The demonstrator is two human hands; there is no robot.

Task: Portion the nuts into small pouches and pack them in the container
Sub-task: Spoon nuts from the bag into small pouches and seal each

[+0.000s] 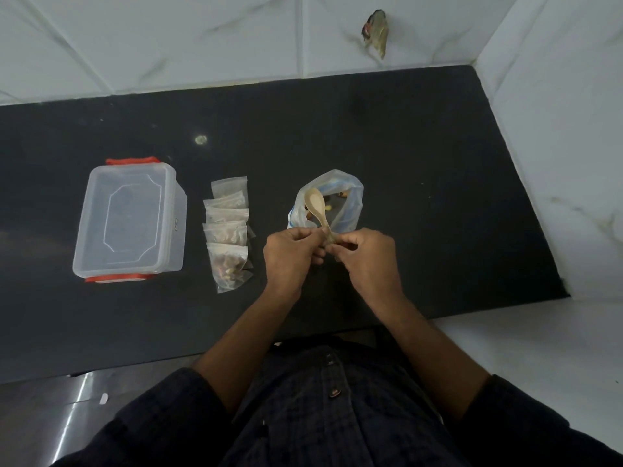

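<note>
While both hands pinched something small between them, likely a pouch being sealed, left hand (291, 249) and right hand (365, 256) also trapped the spoon (317, 205), nut bag (347, 197) just beyond, filled pouches (227, 230) and container (129, 219) leftward.

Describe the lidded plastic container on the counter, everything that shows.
The container is a rectangular box of clear, frosted-looking plastic with rounded corners. Its lid is on, with a raised outline moulded in the top. Red-orange latches sit at the far and near ends. It stands flat on the dark counter, left of the row of small pouches and apart from them. Neither hand touches it. What is inside cannot be made out through the lid.
</note>
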